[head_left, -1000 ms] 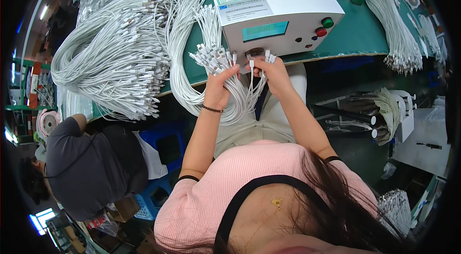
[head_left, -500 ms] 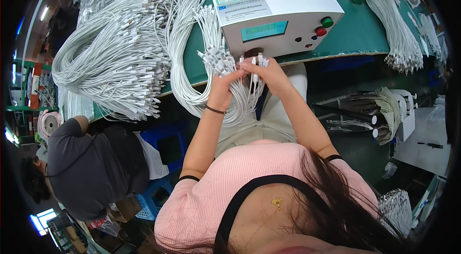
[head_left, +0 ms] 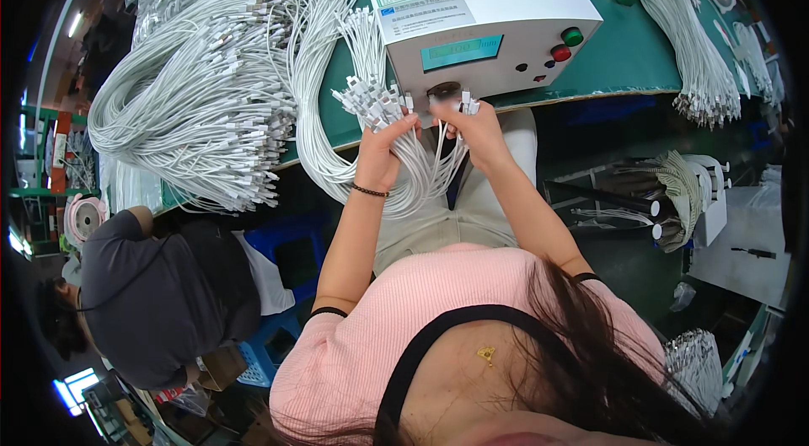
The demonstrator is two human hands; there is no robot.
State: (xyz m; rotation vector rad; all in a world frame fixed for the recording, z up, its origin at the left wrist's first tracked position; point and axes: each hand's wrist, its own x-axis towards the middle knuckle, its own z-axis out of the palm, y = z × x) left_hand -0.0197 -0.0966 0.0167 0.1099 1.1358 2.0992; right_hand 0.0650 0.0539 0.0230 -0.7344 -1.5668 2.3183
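From my remote feed: the left hand (head_left: 381, 155) and right hand (head_left: 479, 134) have parted since half a second ago, right fingertips now blurred by the box's round opening (head_left: 444, 90); looks like a cable end is being presented there. Left is curled round a bundle of white cables (head_left: 411, 183), looping over the lap; right closes on a smaller cluster (head_left: 472, 106), thumb grip unclear. Near table edge (head_left: 624, 95) lies just beyond; cable pile (head_left: 198, 92) crowds left, more room right.
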